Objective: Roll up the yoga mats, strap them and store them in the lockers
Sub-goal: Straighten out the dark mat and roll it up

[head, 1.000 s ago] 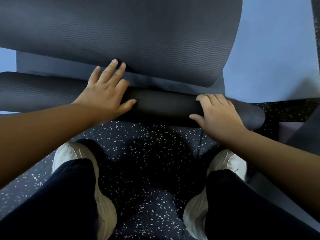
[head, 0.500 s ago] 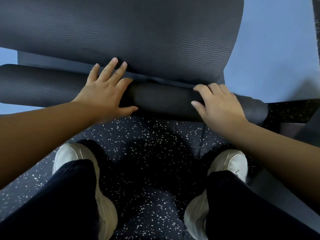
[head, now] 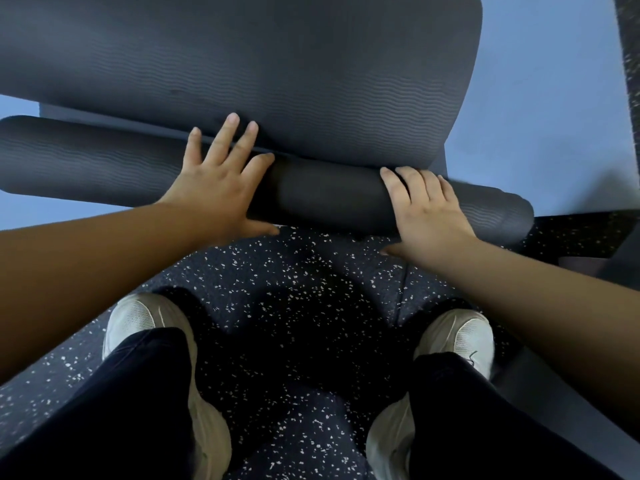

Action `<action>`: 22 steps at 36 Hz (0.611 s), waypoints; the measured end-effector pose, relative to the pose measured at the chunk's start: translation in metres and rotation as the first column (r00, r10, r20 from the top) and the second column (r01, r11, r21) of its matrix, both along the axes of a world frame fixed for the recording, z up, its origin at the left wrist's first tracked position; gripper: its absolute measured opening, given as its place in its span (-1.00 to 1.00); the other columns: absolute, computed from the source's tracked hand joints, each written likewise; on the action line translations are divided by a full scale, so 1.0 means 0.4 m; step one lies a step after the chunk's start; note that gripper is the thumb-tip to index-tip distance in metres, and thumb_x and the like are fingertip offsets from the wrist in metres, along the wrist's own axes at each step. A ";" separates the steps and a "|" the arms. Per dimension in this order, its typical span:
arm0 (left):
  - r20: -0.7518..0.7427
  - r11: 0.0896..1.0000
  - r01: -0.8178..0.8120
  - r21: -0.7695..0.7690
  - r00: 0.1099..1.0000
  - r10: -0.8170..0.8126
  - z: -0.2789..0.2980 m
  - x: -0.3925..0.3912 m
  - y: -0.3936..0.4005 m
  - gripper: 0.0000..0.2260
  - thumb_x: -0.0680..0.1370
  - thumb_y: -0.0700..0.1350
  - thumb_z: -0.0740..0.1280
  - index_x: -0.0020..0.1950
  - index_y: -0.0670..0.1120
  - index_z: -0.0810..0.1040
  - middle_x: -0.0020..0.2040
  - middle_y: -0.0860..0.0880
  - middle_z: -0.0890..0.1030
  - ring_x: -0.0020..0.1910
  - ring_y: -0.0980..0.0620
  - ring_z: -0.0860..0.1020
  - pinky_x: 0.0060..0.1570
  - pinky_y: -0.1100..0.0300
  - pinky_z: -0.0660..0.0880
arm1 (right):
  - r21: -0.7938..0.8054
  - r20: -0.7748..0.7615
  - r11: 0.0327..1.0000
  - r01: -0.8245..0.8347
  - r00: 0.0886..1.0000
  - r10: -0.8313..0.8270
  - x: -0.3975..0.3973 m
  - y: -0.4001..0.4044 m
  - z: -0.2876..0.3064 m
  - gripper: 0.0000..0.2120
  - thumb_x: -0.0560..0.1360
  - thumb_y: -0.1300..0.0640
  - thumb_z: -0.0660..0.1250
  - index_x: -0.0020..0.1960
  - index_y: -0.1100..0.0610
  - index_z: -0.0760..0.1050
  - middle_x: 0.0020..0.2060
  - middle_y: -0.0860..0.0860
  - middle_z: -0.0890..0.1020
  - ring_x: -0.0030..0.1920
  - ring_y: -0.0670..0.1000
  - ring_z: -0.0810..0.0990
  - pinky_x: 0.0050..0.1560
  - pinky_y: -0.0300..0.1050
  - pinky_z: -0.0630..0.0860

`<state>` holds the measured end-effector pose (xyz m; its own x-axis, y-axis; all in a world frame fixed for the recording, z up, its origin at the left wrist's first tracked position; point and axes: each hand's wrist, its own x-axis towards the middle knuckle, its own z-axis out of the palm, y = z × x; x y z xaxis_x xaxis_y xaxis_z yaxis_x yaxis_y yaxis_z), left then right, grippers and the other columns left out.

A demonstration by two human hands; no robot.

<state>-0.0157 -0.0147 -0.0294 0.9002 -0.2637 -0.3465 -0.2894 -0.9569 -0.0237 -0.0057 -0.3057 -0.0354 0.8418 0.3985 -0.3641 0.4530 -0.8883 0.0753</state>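
A dark grey ribbed yoga mat (head: 263, 67) lies flat across the top of the head view. Its near end is wound into a thick roll (head: 322, 195) that runs from the left edge to the right. My left hand (head: 218, 181) presses on the roll left of centre, palm down, fingers straight and spread, fingertips reaching the flat part. My right hand (head: 426, 209) rests on the roll right of centre, its fingers bent over the top and its thumb low on the near side.
A blue floor mat (head: 540, 109) lies under the grey mat and to its right. Dark speckled rubber flooring (head: 277, 278) fills the foreground. My two white shoes (head: 138, 317) (head: 460, 337) and dark trouser legs stand close behind the roll.
The roll has moved away from me over the flat mat and grown slightly thicker. Both hands moved forward with it, and my right thumb dropped to the near side.
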 end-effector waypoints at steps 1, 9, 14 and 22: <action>0.001 0.999 0.011 0.031 1.000 -0.011 -0.001 0.005 -0.002 -0.01 0.31 0.46 0.17 0.57 -0.09 0.06 0.59 -0.18 -0.14 0.54 -0.18 -0.26 0.42 -0.33 -0.13 | -0.007 0.012 1.000 0.003 1.000 -0.003 0.004 0.001 -0.001 0.15 0.24 -0.13 0.59 0.58 0.17 -0.02 0.43 0.19 0.23 0.43 0.23 0.22 0.46 0.19 0.10; 0.029 0.970 0.092 0.226 0.994 -0.101 -0.008 0.051 0.008 0.04 0.30 0.43 0.33 0.55 -0.12 0.02 0.56 -0.18 -0.27 0.52 -0.26 -0.29 0.39 -0.39 -0.05 | -0.065 0.018 0.998 0.000 1.000 0.002 0.048 0.010 -0.006 -0.01 0.31 -0.01 0.56 0.53 0.17 0.05 0.38 0.15 0.31 0.36 0.20 0.30 0.40 0.14 0.21; 0.072 0.993 0.088 0.079 0.993 -0.094 -0.009 0.059 0.013 -0.13 0.27 0.26 0.51 0.40 -0.19 0.33 0.58 -0.22 -0.10 0.55 -0.24 -0.16 0.40 -0.36 -0.03 | -0.092 0.050 0.996 -0.018 0.998 0.023 0.048 0.006 0.002 -0.06 0.31 -0.11 0.53 0.50 0.18 0.12 0.42 0.16 0.32 0.35 0.22 0.33 0.29 0.16 0.30; 0.189 0.986 0.162 -0.046 0.970 -0.150 -0.015 0.015 0.017 -0.21 0.14 0.12 0.61 0.20 -0.30 0.49 0.49 -0.33 0.21 0.49 -0.38 0.12 0.33 -0.43 0.12 | -0.027 0.115 1.000 -0.014 0.993 0.017 -0.008 -0.017 -0.007 -0.04 0.05 -0.03 0.64 0.35 0.22 0.36 0.33 0.23 0.45 0.17 0.28 0.50 0.06 0.19 0.45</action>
<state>-0.0095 -0.0077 -0.0352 0.8930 -0.4216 -0.1579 -0.4315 -0.9015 -0.0334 -0.0088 -0.3123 -0.0380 0.8724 0.4037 -0.2757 0.4541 -0.8781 0.1511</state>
